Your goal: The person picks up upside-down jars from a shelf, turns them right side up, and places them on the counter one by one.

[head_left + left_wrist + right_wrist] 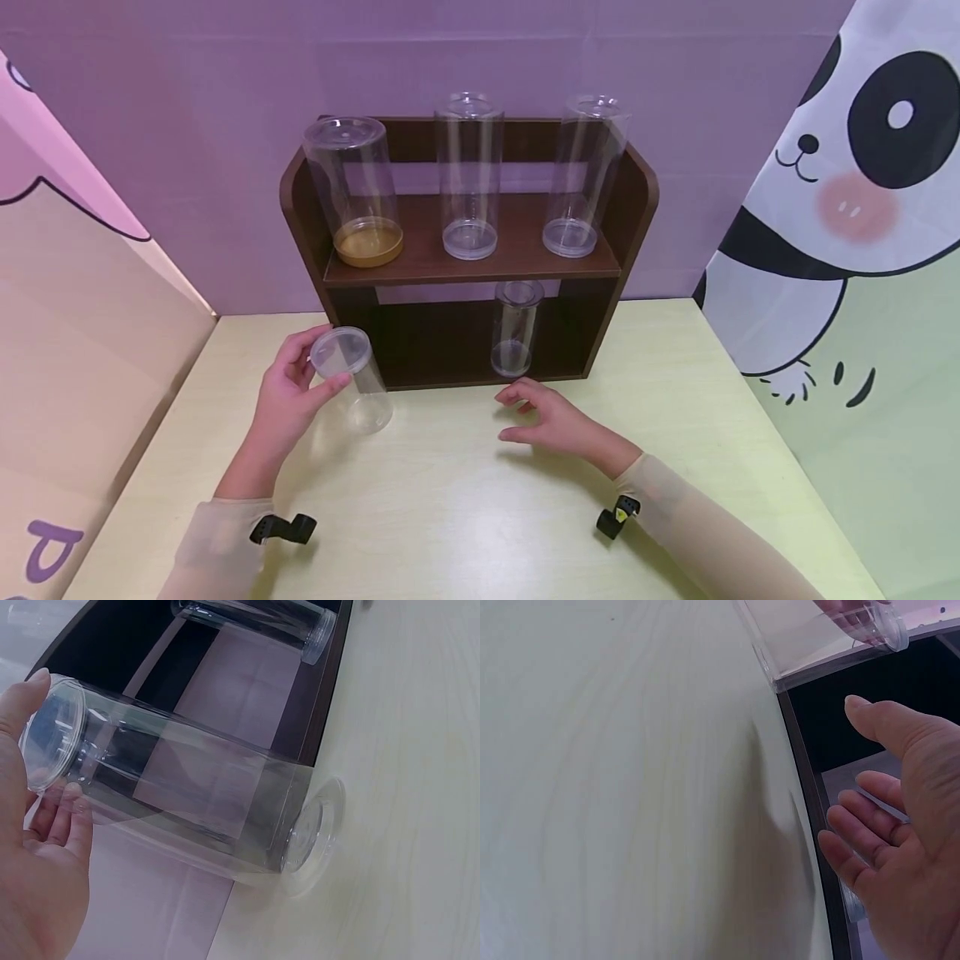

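Observation:
A clear plastic jar [365, 392] stands tilted at the front left corner of the brown shelf [639, 187]. My left hand [288, 396] holds it near its lidded top, thumb on one side and fingers on the other. In the left wrist view the jar's base [304, 836] is right at the pale tabletop. My right hand [553, 423] hovers over the table in front of the shelf with relaxed, parted fingers and nothing in them. A smaller clear jar [517, 321] sits in the lower compartment just behind those fingertips.
On the upper board stand a wide clear jar [352, 179] with a gold-coloured bottom, a tall clear jar [470, 175] in the middle and another tall jar [588, 175] at the right. A purple backdrop [187, 150] hangs behind the shelf; printed panels flank the table [450, 517].

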`<state>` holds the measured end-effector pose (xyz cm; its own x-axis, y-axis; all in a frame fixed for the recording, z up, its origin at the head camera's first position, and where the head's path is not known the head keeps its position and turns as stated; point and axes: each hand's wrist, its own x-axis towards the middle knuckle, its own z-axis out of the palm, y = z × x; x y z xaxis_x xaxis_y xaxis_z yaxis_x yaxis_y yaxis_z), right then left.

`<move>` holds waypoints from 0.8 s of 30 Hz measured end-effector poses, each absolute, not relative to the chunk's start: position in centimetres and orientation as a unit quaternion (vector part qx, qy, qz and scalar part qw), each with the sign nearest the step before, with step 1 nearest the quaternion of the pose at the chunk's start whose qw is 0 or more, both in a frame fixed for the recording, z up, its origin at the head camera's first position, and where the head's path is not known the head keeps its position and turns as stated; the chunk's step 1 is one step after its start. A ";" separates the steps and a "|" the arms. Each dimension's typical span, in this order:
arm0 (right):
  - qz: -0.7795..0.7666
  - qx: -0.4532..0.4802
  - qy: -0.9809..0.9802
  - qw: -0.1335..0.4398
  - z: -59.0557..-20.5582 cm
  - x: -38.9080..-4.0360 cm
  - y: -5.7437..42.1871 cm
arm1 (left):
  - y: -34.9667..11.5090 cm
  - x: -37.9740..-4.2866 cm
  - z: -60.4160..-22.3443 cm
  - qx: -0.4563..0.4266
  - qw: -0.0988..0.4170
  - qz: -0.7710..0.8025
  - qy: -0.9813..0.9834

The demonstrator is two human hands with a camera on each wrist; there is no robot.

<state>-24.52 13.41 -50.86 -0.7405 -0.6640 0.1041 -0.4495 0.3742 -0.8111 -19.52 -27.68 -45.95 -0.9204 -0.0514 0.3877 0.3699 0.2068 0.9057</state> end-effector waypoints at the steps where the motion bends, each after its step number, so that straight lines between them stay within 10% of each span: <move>1: -0.445 -0.341 0.819 0.120 -50.8 -24.5 13.4 | -27.6 -19.5 -45.9 -0.104 0.169 -0.619 -0.760; 24: -0.446 -0.348 0.818 0.101 -50.1 -24.9 13.9 | -27.2 -19.7 -45.5 -0.095 0.169 -0.624 -0.757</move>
<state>-24.88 13.91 -50.14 -0.7370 -0.6598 0.1466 -0.4803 0.3586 -0.8005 -19.69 -27.24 -45.51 -0.9250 -0.0676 0.3740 0.3542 0.2035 0.9128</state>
